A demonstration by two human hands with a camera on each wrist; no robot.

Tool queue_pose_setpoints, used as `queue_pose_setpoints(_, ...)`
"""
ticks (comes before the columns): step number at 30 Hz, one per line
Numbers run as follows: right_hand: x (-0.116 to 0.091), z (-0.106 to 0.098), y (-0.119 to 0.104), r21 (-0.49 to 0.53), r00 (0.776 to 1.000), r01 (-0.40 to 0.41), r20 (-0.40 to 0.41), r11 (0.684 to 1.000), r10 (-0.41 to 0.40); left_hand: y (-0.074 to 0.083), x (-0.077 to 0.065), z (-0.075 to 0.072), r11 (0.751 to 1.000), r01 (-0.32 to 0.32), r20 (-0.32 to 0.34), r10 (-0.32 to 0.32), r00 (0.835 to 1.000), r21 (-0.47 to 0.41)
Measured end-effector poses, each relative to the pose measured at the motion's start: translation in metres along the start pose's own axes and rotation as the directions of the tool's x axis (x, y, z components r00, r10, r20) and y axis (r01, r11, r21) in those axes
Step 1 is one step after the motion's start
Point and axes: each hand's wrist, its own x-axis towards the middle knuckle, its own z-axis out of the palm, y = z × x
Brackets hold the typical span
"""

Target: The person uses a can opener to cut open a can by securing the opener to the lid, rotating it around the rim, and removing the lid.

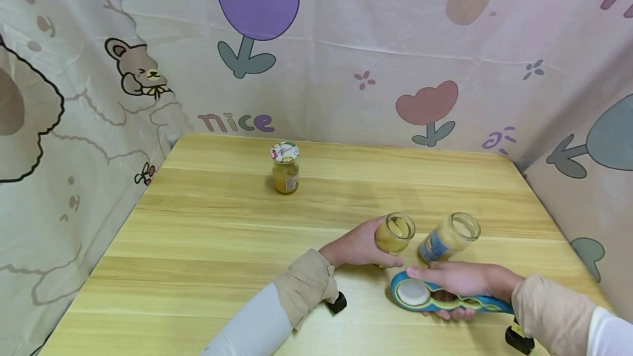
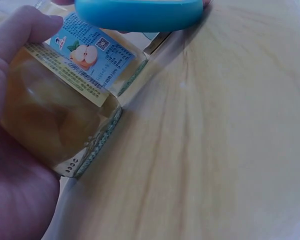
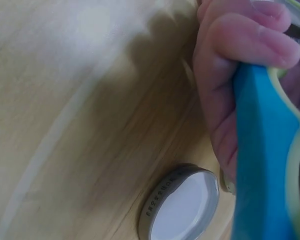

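My left hand (image 1: pixel 363 243) grips a lidless glass jar of yellow fruit pieces (image 1: pixel 395 238), fingers around its far side and thumb at the near side. Beside it on the right stands a second uncovered jar (image 1: pixel 457 235), pale inside, with a blue fruit label (image 2: pixel 92 50). My right hand (image 1: pixel 462 282) holds a blue and green jar opener (image 1: pixel 447 305) lengthwise, just in front of that jar. A pale round lid (image 1: pixel 413 293) shows within the opener's large ring. In the right wrist view, another lid (image 3: pixel 182 207) lies on the table below the opener, white inside showing.
A closed jar (image 1: pixel 285 172) of yellow fruit with a patterned lid stands towards the back of the wooden table (image 1: pixel 198 224). A printed cloth (image 1: pixel 336 10) hangs behind the table and along both sides. Black wrist devices (image 1: pixel 337 303) show under both sleeves.
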Motion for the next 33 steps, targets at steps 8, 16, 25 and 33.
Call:
queue_pose_setpoints(8, -0.0004, 0.0018, -0.0006, -0.026, 0.998, -0.040, -0.043, 0.999, 0.039, 0.0004, -0.0007, 0.0000, 1.000, 0.000, 0.000, 0.000, 1.000, -0.003)
queue_pose_setpoints(16, -0.0001, 0.0036, -0.0003, -0.034, 0.993, -0.080, -0.090, 0.996, 0.076, -0.0012, 0.0005, 0.0004, 1.000, -0.019, 0.003, 0.019, 1.000, -0.010)
queue_pose_setpoints(25, 0.0004, 0.0034, -0.0014, -0.050, 0.997, -0.042, -0.064, 0.998, 0.039, -0.0021, 0.0009, 0.0004, 1.000, -0.015, 0.006, 0.015, 1.000, -0.015)
queue_pose_setpoints(33, 0.0004, 0.0050, -0.0009, -0.053, 0.997, -0.031, -0.072, 0.998, 0.027, -0.0014, 0.0001, 0.0001, 0.999, -0.024, 0.014, 0.024, 1.000, -0.028)
